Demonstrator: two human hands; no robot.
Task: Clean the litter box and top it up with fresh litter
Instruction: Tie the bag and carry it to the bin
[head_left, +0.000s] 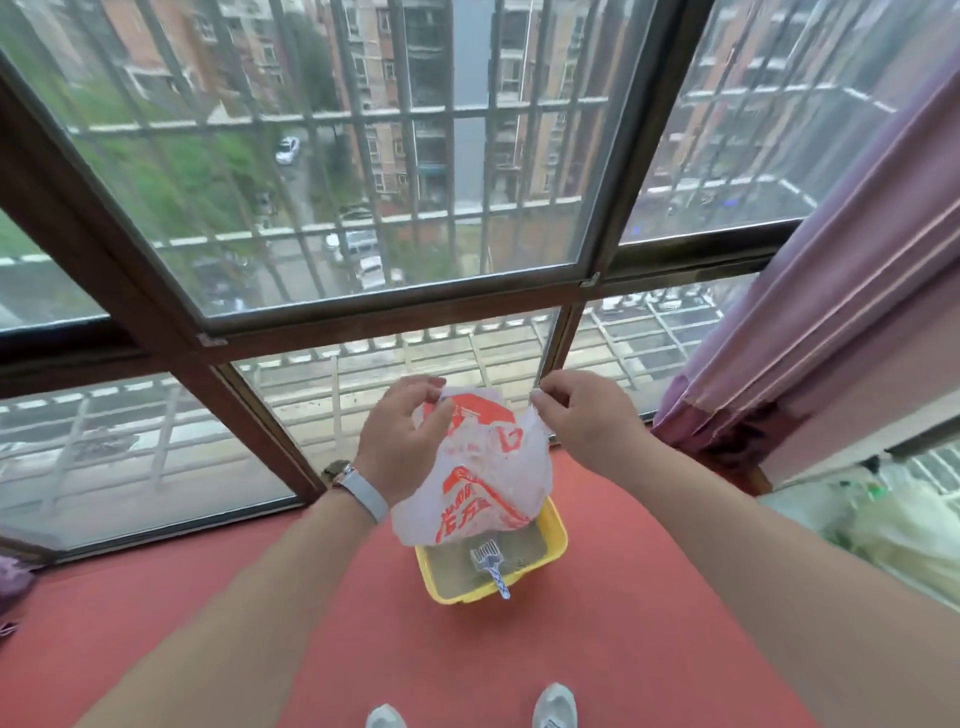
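Hiding half the litter box (555, 540), a held bag (478, 467).

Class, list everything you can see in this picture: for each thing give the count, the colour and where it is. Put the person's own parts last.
plastic bag: one, white with orange print, held up above the litter box
litter box: one, yellow, on the red floor
scoop: one, blue-white, lying in the litter box
floor: one, red, underfoot
window: one, dark brown frame, ahead
curtain: one, purple, right
wristband: one, grey, left wrist
shoes: two, grey, bottom edge
left hand: pinches the bag's left edge
right hand: pinches the bag's right edge
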